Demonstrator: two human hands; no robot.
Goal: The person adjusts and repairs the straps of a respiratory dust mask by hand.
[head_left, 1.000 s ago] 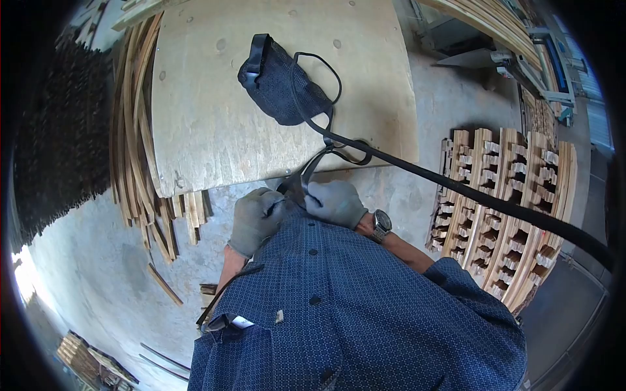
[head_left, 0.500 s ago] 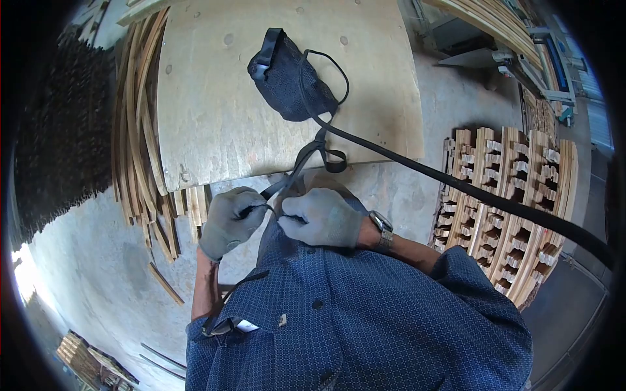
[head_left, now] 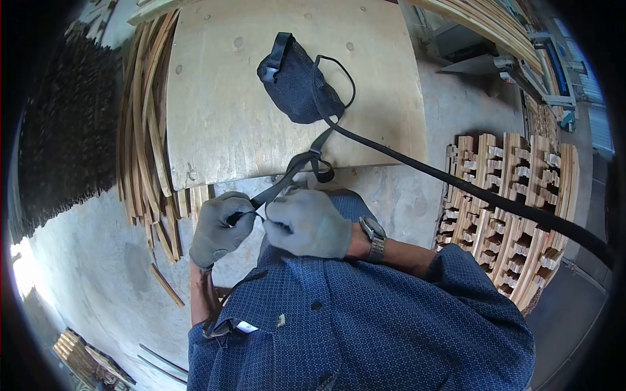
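One gloved left hand (head_left: pixel 223 229) and one gloved right hand (head_left: pixel 310 225) were clamped on a black strap (head_left: pixel 268 193) before the table's (head_left: pixel 228 117) near edge. A mesh pouch (head_left: pixel 297 88) lay on the table; a thick cable (head_left: pixel 456 186) crossed its near right side, with stacked wood (head_left: pixel 508 215) beyond.

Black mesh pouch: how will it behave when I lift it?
The pouch may sag, since its mesh looks soft. It seems unlikely to roll, lying on a flat board. The strap at its end might drag.
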